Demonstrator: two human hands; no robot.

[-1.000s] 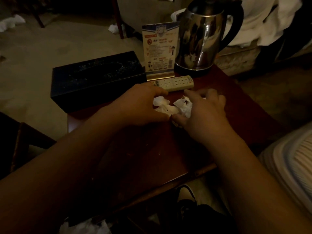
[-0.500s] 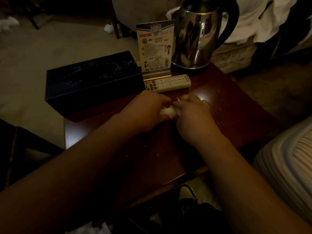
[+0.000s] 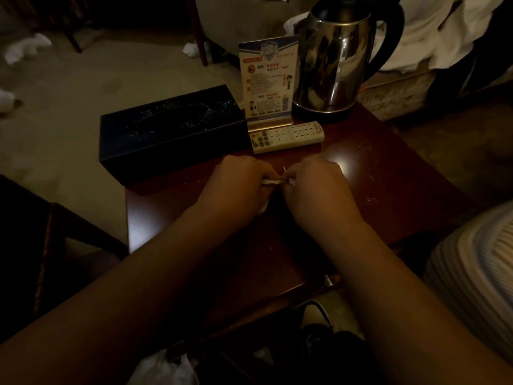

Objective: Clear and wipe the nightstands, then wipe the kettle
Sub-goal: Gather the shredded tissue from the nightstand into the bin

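On the dark red wooden nightstand my left hand and my right hand meet at the middle, both curled round crumpled white paper scraps. Only small white bits show between the fingers. A steel kettle with a black handle stands on its base at the far right corner. Small crumbs speckle the tabletop to the right of my hands.
A black tissue box lies at the far left, a white remote in front of a standing info card. White tissues litter the floor beyond. A bed with white linen is at the right. A white bag sits below.
The scattered white scraps have been gathered: my hands closed together over them and now hide nearly all the paper. The view shifted slightly closer.
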